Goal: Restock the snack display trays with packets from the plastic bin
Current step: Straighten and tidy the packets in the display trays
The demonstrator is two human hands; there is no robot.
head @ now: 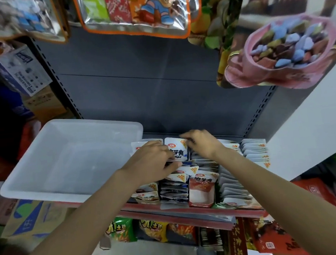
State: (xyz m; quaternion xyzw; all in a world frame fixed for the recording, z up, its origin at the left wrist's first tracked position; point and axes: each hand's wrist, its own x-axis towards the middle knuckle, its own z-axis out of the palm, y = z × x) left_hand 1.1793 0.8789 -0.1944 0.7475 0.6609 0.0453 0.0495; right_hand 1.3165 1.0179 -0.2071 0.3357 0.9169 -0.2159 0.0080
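A white plastic bin (42, 161) sits on the shelf at the left, and I see no packets inside it. To its right, rows of small white snack packets (202, 186) stand packed in the display trays. My left hand (152, 162) reaches over the left rows, its fingers curled onto the packets near an upright white packet with blue print (176, 148). My right hand (202, 143) is behind that upright packet, and its fingertips pinch the packet's top edge. Whether the left hand grips a packet is hidden by its own fingers.
The grey shelf back panel (137, 84) rises behind the trays. Hanging snack bags (134, 8) dangle overhead, and a pink candy bag (283, 52) hangs at the right. Chip bags (119, 230) fill the shelf below. Cardboard boxes (33, 218) stack at the left.
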